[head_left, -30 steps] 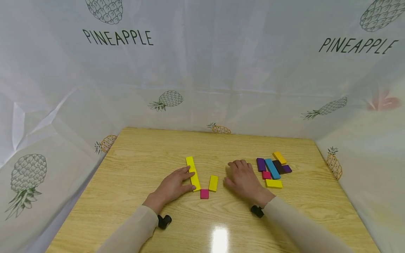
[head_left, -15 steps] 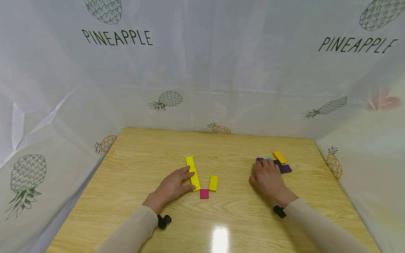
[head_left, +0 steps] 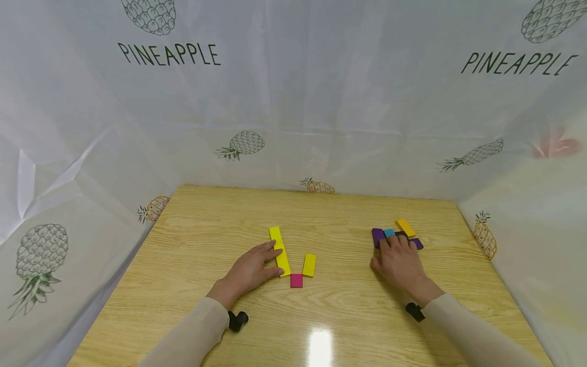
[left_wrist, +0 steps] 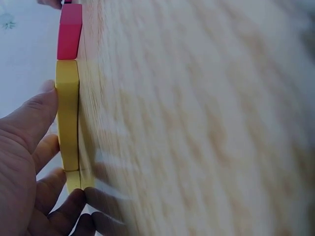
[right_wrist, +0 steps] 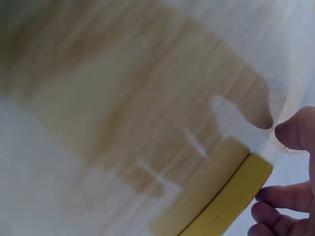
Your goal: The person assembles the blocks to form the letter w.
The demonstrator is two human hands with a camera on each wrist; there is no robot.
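Observation:
My left hand (head_left: 249, 267) rests with its fingers spread along two yellow blocks (head_left: 283, 265) laid end to end. In the left wrist view, thumb and fingertips touch the side of the yellow block (left_wrist: 67, 118). A pink square block (head_left: 296, 281) meets its near end, and another yellow block (head_left: 309, 265) slants off the pink one's other corner. My right hand (head_left: 400, 260) lies over the block cluster at right, fingertips at the blue block (head_left: 389, 233) and dark block (head_left: 401, 234). In the right wrist view its thumb stands apart from a yellow block (right_wrist: 229, 196), its fingers beside it.
Around the right hand lie a purple block (head_left: 377, 236), a smaller purple block (head_left: 417, 243) and an orange-yellow block (head_left: 405, 227). The wooden table (head_left: 220, 214) ends at a pineapple-print curtain (head_left: 293, 102) behind and on both sides.
My right hand has moved rightward from beside the slanted yellow block to over the cluster, now covering its pink and yellow blocks. The left hand has stayed in place.

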